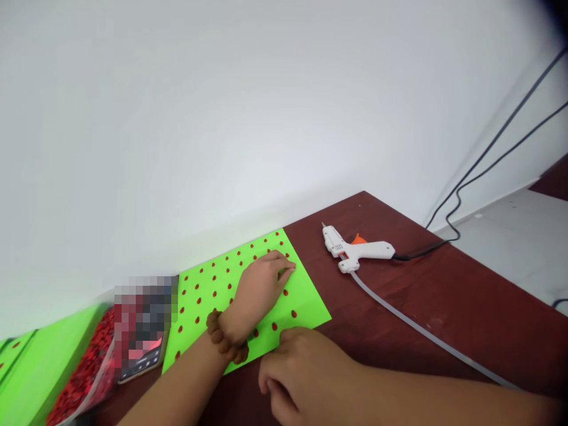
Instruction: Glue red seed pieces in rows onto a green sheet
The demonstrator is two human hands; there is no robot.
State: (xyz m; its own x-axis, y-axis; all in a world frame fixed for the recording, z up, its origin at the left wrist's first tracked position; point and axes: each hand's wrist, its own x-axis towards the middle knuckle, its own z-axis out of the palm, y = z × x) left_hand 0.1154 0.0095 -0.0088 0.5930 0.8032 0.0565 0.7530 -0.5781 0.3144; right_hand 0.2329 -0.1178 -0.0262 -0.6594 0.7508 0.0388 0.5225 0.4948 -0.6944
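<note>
A bright green sheet point(310, 302) dotted with rows of small red pieces lies on the dark red table against the wall. My left hand point(261, 284), with a brown bead bracelet point(217, 331) at its wrist, reaches over the sheet. Its fingertips are pinched together at the sheet's right side; anything between them is too small or hidden to see. Just in front of the sheet's near edge, my right hand point(306, 373) is curled closed, and the inside of its grip is hidden. To the right rests a white glue gun point(357, 248) with an orange trigger.
A clear glue stick point(426, 331) trails from the gun's rear, and a black cord point(421, 253) runs over the table's right edge. At left are a phone point(144, 362), partly blurred, a clear bag of red pieces point(89, 361) and more green sheets point(53, 361).
</note>
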